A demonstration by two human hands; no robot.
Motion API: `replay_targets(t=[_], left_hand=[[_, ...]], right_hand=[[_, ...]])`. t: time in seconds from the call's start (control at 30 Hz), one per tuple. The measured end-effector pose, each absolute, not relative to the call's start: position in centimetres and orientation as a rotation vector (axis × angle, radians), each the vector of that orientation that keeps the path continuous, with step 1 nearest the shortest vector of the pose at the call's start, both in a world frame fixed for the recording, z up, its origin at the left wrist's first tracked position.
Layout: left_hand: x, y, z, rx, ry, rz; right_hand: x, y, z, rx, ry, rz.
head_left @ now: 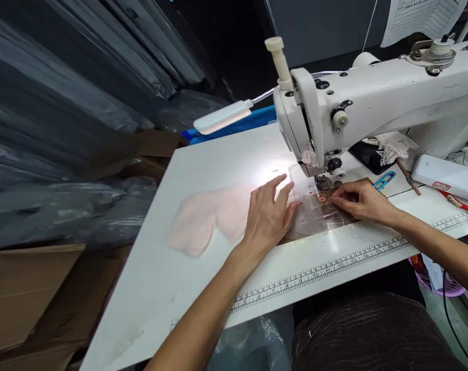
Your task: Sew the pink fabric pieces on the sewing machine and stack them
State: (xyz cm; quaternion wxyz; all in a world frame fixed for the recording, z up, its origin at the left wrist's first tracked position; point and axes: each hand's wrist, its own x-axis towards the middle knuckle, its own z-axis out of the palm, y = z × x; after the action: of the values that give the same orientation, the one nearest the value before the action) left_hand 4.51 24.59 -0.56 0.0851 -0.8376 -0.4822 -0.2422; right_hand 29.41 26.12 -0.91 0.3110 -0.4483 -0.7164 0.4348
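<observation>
Under the head of a white sewing machine (357, 98) lies a piece of sheer pale fabric (307, 216) with small red marks. My left hand (268, 211) rests flat on the fabric's left part, fingers spread, just left of the presser foot (323, 183). To the right of the foot, my right hand (360, 201) is closed in a pinch over the brown taped plate (336, 214). What its fingertips hold is too small to make out. A pale pink fabric piece (195, 221) with rounded lobes spreads across the table left of my left hand.
A printed ruler (315, 275) runs along the front edge of the white table (141, 304). Blue thread snips (384, 180), a white power bank (446, 178) and lace scraps (396, 149) lie at right. A lamp (222, 117) hangs behind. Cardboard boxes (29, 288) stand at left.
</observation>
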Motion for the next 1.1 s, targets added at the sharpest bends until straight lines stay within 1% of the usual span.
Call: replay_targets(t=[0.07, 0.13, 0.23, 0.3, 0.37, 0.47, 0.53, 0.6, 0.7, 0.73, 0.77, 0.8, 0.83, 0.87, 0.9, 0.93, 0.97, 1.0, 1.03, 1.1], left_hand=[[4.9, 24.2, -1.1, -2.660, -1.385, -0.768], [5.7, 23.7, -1.6, -2.845, -1.378, -0.731], [6.7, 23.3, -2.2, -3.010, -1.449, -0.424], [7.1, 23.2, -2.4, -3.028, -1.508, -0.214], [7.2, 23.2, -2.4, -3.012, -1.546, -0.115], [7.0, 23.1, -2.6, -2.987, -1.528, -0.164], [6.9, 23.0, -2.8, -2.944, -1.468, -0.347], [6.7, 22.9, -3.0, -2.835, -1.389, -0.619], [6.6, 22.8, -2.9, -2.617, -1.283, -0.991], [6.6, 22.7, -2.8, -2.580, -1.251, -1.074], [6.7, 22.7, -2.6, -2.587, -1.206, -1.139], [6.8, 22.6, -2.5, -2.639, -1.145, -1.180], [7.0, 22.5, -2.3, -2.721, -1.077, -1.194], [7.2, 22.4, -2.2, -2.809, -1.005, -1.183], [7.4, 22.3, -2.1, -2.885, -0.938, -1.153], [7.6, 22.3, -2.0, -2.932, -0.888, -1.106], [7.7, 22.2, -2.0, -2.940, -0.861, -1.052], [7.9, 22.1, -1.9, -2.919, -0.841, -0.999], [7.9, 22.0, -1.8, -2.880, -0.815, -0.948], [7.9, 21.6, -1.6, -2.782, -0.744, -0.842]], right_hand=[[29.2, 25.6, -1.0, -1.069, -1.854, 1.093], [28.7, 24.7, -1.0, -0.907, -1.784, 1.112], [27.8, 22.2, -0.8, -0.746, -1.591, 1.389], [27.7, 19.8, -0.5, -0.765, -1.461, 1.578], [28.2, 17.3, 0.0, -0.875, -1.388, 1.693], [30.4, 13.9, 0.5, -0.985, -1.452, 1.921], [32.7, 12.2, 0.0, -0.994, -1.681, 2.012], [35.3, 11.2, -1.4, -1.072, -2.053, 1.845], [38.7, 11.2, -3.1, -1.528, -2.365, 1.158], [39.3, 11.7, -2.9, -1.578, -2.410, 1.047], [39.6, 12.5, -2.3, -1.511, -2.483, 1.100], [39.4, 13.5, -1.3, -1.405, -2.546, 1.253], [38.8, 14.8, 0.0, -1.302, -2.585, 1.530], [37.9, 16.2, 1.3, -1.230, -2.560, 1.711], [36.7, 17.7, 2.3, -1.203, -2.515, 1.651], [35.4, 19.3, 3.0, -1.210, -2.475, 1.373], [34.0, 20.9, 3.2, -1.159, -2.452, 1.053], [32.7, 22.4, 2.8, -1.064, -2.449, 0.804], [31.6, 23.9, 2.1, -0.961, -2.483, 0.644], [29.8, 26.2, 0.0, -0.750, -2.581, 0.466]])
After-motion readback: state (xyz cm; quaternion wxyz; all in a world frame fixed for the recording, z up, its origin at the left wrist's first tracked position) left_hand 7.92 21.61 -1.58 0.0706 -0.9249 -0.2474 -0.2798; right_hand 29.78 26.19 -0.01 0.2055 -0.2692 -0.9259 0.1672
